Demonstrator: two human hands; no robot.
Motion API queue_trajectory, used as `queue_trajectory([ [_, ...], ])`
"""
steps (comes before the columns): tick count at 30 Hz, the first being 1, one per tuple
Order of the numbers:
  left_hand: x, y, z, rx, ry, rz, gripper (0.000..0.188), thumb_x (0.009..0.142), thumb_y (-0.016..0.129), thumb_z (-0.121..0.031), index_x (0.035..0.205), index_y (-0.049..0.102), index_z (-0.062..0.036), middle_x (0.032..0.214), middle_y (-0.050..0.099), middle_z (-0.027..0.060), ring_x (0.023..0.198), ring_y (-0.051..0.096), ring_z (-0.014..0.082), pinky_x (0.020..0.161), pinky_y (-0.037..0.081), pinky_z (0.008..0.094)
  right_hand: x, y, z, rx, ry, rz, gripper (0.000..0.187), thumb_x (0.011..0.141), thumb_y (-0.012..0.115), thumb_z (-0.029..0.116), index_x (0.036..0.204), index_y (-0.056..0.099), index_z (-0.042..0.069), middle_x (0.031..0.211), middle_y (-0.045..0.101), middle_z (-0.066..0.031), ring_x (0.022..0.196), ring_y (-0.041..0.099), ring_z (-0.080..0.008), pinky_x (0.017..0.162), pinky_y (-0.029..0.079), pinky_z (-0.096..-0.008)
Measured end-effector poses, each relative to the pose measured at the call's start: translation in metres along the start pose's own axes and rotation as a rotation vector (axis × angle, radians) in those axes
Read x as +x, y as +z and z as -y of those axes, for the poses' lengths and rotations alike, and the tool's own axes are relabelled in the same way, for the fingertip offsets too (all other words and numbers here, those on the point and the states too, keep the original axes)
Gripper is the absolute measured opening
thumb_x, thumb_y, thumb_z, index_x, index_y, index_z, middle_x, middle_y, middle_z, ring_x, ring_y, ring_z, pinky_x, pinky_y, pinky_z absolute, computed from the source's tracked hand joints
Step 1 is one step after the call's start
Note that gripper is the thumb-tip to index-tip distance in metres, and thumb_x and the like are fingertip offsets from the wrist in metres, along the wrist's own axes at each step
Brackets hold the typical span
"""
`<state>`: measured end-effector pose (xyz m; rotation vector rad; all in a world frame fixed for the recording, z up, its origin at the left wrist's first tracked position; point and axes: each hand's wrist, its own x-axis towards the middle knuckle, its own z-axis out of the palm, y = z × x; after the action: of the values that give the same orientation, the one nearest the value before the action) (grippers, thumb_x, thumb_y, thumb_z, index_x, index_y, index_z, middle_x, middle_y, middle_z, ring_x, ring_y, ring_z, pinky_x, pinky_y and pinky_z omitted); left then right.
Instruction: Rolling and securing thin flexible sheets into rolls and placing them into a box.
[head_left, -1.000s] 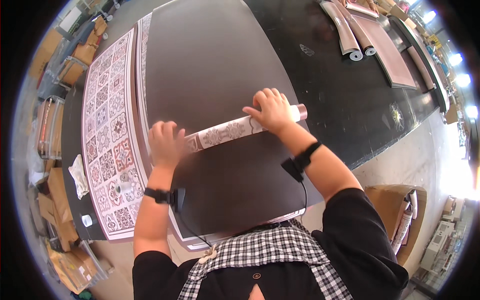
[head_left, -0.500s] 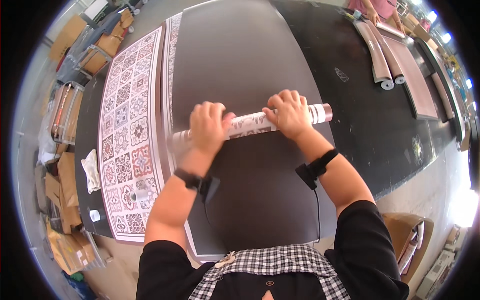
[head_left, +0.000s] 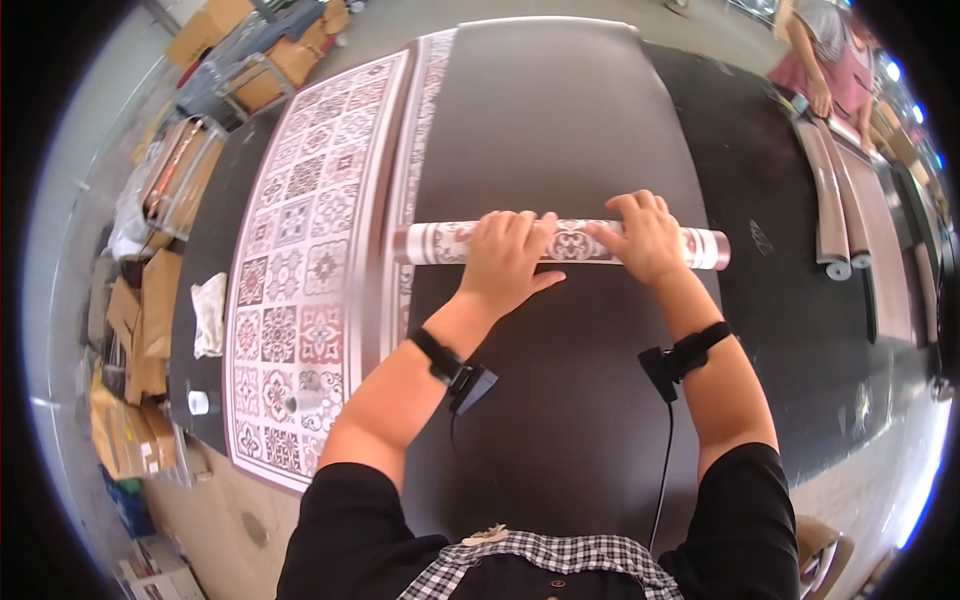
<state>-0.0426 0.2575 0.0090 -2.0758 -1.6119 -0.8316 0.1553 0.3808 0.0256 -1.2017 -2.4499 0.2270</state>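
A rolled patterned mat (head_left: 574, 242) lies crosswise on a wide dark brown sheet (head_left: 560, 120), its outer side showing white, brown and grey tile motifs. My left hand (head_left: 505, 260) rests on the roll left of its middle, fingers stretched over the top and thumb held apart on the near side. My right hand (head_left: 645, 240) lies over the roll toward its right end, fingers spread across the top, thumb pointing left. Neither hand is wrapped around the roll. Both my wrists carry black straps with small devices.
Flat tile-patterned mats (head_left: 290, 260) cover the left of the black table (head_left: 760, 300). A white cloth (head_left: 209, 315) and a small white cup-like item (head_left: 198, 402) lie at its left edge. Brown rolls (head_left: 830, 200) lie at the right, near another person (head_left: 825, 60). Cardboard boxes (head_left: 125, 430) stand left.
The roll now lies straighter across the sheet. My left hand has opened out, its thumb away from the roll; my right hand has shifted slightly along it. The view has swung right.
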Motion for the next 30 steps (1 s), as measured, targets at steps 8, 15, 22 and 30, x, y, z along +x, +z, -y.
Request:
queue_trajectory([
  [8,0.001,-0.016,-0.005,-0.024,-0.05,0.312,0.056,0.065,0.085,-0.045,0.106,0.064,-0.0141,0.089,0.063,0.0062,0.086,0.063,0.029,0.074,0.052,0.0428,-0.033,-0.019,0.005,-0.033,-0.266,0.188,0.059,0.065,0.087,0.044,0.107,0.064,0.01,0.106,0.062,-0.0069,0.107,0.058,-0.029,0.091,0.05,-0.0418],
  [15,-0.155,-0.176,-0.171,-0.268,-0.145,0.649,0.061,0.066,0.082,-0.05,0.11,0.066,-0.0111,0.086,0.062,0.0082,0.084,0.061,0.0294,0.072,0.051,0.0431,-0.291,-0.077,0.078,0.129,-0.314,0.393,0.058,0.066,0.085,0.052,0.101,0.065,0.01,0.095,0.062,-0.0084,0.092,0.062,-0.0268,0.079,0.053,-0.0392],
  [22,-0.163,-0.208,-0.198,-0.062,-0.03,0.364,0.066,0.065,0.085,-0.042,0.12,0.065,-0.0111,0.109,0.061,0.0104,0.101,0.06,0.0309,0.087,0.05,0.0435,-0.295,-0.082,0.083,0.175,-0.411,0.22,0.055,0.064,0.083,0.058,0.09,0.068,0.013,0.095,0.062,-0.0046,0.098,0.059,-0.0265,0.089,0.047,-0.0384],
  [30,-0.157,-0.173,-0.164,-0.098,-0.209,0.621,0.071,0.065,0.085,-0.045,0.122,0.06,-0.0105,0.104,0.063,0.0115,0.091,0.062,0.0321,0.083,0.051,0.0444,-0.291,-0.065,0.107,0.129,-0.221,0.102,0.041,0.076,0.078,0.046,0.095,0.067,0.012,0.107,0.061,-0.0078,0.109,0.055,-0.0299,0.098,0.042,-0.0468],
])
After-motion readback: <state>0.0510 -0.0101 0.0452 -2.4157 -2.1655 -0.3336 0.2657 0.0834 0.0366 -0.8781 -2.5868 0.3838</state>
